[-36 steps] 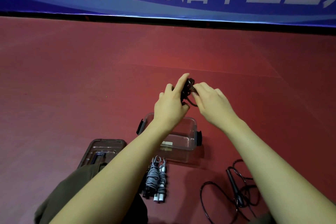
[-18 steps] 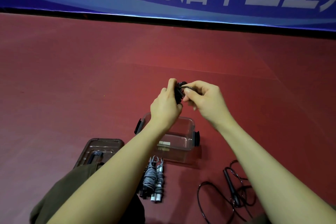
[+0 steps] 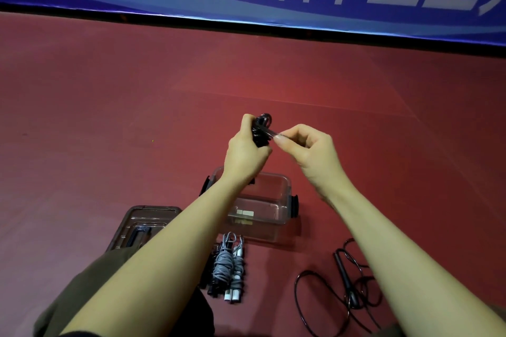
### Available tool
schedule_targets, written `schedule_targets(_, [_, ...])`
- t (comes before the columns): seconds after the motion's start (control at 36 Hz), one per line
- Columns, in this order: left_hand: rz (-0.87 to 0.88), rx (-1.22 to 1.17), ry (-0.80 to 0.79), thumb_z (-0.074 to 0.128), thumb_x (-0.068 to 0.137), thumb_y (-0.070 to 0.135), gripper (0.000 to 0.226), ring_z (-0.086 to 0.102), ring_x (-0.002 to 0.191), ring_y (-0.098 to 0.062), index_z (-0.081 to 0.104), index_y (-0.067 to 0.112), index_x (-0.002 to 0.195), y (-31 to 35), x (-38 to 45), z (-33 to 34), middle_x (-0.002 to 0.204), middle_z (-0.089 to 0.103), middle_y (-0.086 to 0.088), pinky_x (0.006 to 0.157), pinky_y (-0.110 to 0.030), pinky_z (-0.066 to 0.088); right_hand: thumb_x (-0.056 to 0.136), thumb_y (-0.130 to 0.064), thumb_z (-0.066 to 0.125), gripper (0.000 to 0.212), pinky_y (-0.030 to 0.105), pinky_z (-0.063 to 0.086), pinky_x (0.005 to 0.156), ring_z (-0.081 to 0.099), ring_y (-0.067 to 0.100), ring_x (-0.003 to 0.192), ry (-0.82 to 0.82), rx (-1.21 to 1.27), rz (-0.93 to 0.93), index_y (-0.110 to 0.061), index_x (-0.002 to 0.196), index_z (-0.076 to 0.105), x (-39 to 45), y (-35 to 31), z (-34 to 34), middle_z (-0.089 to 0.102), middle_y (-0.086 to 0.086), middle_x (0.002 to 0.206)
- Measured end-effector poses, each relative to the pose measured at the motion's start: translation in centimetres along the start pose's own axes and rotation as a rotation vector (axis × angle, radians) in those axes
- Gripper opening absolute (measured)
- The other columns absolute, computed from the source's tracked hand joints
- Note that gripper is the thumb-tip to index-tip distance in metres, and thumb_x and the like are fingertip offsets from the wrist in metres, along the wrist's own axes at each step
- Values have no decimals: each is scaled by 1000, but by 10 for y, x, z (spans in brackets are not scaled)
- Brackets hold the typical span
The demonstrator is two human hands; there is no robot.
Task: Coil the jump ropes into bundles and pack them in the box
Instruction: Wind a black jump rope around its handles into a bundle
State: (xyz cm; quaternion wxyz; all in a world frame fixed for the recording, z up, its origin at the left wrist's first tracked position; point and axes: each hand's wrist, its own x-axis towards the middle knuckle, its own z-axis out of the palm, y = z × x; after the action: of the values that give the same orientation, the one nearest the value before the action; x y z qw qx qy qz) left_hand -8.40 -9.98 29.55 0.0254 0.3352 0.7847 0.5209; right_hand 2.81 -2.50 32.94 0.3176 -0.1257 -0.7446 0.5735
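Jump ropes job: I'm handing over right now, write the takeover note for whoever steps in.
Left hand: grips a black rope bundle, held up above the box.
Right hand: pinches the bundle's loose end, pulled out to the right.
Clear box: open on the floor, no rope visible inside. Its lid lies to the left.
Done: wound grey and black bundles lie in front of the box.
Left: finish this bundle, coil the loose black rope at right, pack everything into the box.

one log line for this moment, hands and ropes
left hand: grips black rope bundle | right hand: pinches its loose end | clear box: open, no rope inside | grey bundle: floor | black rope: uncoiled
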Motion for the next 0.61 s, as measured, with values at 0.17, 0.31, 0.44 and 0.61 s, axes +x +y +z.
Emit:
schedule_targets(0.17, [-1,-165,-104,62,77,4,46,54,58,-13,36,25,109,13,-3,0,77,59,2,51,-22,46,89,7,53,19,23,34,44,42,10,50,265,265,199,-9,83,61,11,14,-10,49,4,65])
schedule_targets(0.31, [-43,-344,-229,62,79,2,47,53,61,-18,35,22,112,19,-10,7,82,55,-5,56,-34,49,90,3,53,25,18,34,43,42,8,51,355,254,202,-16,83,67,13,19,-5,56,-4,69])
schedule_targets(0.44, [-53,-331,-258,68,76,19,48,56,95,-28,37,37,108,25,-15,12,112,37,-7,79,-41,55,91,-15,60,21,22,42,74,53,8,81,409,124,227,-32,85,72,17,32,-8,63,2,105])
schedule_targets(0.61, [-117,-504,-227,73,81,8,63,61,75,-8,28,13,124,26,-14,9,100,56,-3,66,-25,56,95,-11,50,26,19,43,66,57,1,64,200,259,295,-20,80,70,16,28,-11,69,-12,67])
